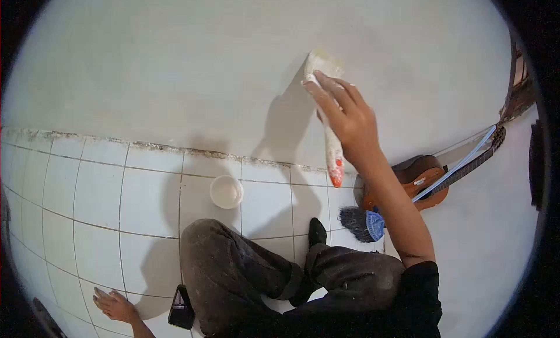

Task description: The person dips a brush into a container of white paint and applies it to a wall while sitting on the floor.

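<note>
My right hand (348, 117) is closed around a paintbrush (333, 145), whose white, paint-smeared handle ends in a red tip pointing down. The wide pale bristles are up against the white wall (192, 64), and a shadow falls to their left. White specks of paint show on my fingers. Far to the lower left, my left hand (115, 306) rests on the tiled floor (96, 226), its fingers stretched out with nothing in them. A round white cup (226, 191) stands on the tiles near the foot of the wall, apart from both hands; its pale contents are hard to make out.
A black phone (182, 307) lies on the tiles beside my bent knee (211, 250). At the right, a brown guitar (426, 180) leans in the corner, with a blue-handled broom (368, 223) in front of it. A rough, stained edge (175, 149) runs along the base of the wall.
</note>
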A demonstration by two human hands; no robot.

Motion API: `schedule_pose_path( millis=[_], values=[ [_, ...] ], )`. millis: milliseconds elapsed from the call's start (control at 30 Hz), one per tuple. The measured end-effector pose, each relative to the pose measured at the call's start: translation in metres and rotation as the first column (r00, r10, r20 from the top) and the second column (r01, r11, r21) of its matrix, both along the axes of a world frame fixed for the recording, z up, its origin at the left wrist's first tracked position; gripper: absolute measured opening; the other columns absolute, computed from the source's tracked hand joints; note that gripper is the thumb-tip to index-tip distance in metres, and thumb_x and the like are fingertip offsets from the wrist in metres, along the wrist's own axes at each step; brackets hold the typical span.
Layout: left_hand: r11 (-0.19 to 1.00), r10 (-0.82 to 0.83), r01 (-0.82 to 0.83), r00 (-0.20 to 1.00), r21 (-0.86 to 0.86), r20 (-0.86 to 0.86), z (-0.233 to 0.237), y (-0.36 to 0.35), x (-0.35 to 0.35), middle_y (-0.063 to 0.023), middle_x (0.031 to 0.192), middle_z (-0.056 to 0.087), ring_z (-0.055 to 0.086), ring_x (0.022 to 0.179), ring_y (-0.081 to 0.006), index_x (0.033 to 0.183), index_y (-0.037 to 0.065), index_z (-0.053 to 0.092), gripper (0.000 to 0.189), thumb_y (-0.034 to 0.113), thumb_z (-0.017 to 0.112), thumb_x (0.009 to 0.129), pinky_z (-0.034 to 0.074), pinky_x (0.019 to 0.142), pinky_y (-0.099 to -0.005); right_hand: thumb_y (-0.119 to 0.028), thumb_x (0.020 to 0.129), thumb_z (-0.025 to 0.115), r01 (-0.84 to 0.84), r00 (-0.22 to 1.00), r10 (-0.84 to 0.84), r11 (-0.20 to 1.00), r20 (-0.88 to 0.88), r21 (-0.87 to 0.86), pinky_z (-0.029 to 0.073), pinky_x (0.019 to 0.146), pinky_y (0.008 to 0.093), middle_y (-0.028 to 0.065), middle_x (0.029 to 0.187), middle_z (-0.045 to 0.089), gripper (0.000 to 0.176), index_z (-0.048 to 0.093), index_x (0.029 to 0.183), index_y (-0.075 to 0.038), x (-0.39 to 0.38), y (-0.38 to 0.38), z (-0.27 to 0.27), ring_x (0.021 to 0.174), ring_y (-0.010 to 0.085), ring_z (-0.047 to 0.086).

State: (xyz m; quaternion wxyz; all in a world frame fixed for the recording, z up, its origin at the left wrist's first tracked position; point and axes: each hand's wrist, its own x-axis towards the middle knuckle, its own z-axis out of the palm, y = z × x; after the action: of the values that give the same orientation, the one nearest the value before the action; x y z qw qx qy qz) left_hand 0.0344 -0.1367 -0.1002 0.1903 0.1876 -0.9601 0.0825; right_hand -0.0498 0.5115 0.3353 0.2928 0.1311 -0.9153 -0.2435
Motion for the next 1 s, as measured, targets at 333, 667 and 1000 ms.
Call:
schedule_pose_path(
  millis=[333,667,1000],
  values=[
    [0.998,0.054,-0.054,0.998,0.009,0.018,0.006,0.008,0.000,-0.0112,0.151,0.037,0.041,0.135,-0.0317,0.148,0.013,0.034,0.067,0.058,0.028,0.099,0.038,0.104,-0.0491,-0.004,0.078,0.063,0.060,0.980,-0.048,0.997,0.192,-0.054,0.058,0.079,0.0334,0.0076,0.127,0.062,0.046,0.062,0.123,-0.013,0.003,-0.006,-0.042,0.106,0.0263,0.062],
    [0.999,0.048,-0.048,0.997,-0.008,0.057,0.008,0.010,-0.001,-0.0091,0.150,0.037,0.044,0.130,-0.0332,0.147,0.013,0.034,0.066,0.058,0.028,0.099,0.039,0.102,-0.0510,-0.008,0.076,0.069,0.086,0.954,0.002,0.957,0.301,-0.279,0.057,0.078,0.0364,0.0078,0.125,0.063,0.049,0.062,0.124,-0.015,0.007,-0.017,-0.045,0.105,0.0278,0.063],
    [0.999,0.053,-0.052,0.995,-0.013,0.081,0.011,0.009,0.000,-0.0077,0.153,0.034,0.037,0.137,-0.0302,0.149,0.016,0.033,0.061,0.053,0.030,0.100,0.032,0.109,-0.0513,-0.011,0.079,0.061,-0.046,0.999,0.046,0.998,0.000,-0.053,0.058,0.075,0.0339,0.0064,0.121,0.064,0.044,0.064,0.122,-0.020,-0.014,-0.007,0.009,0.105,0.0244,0.063]
  ],
)
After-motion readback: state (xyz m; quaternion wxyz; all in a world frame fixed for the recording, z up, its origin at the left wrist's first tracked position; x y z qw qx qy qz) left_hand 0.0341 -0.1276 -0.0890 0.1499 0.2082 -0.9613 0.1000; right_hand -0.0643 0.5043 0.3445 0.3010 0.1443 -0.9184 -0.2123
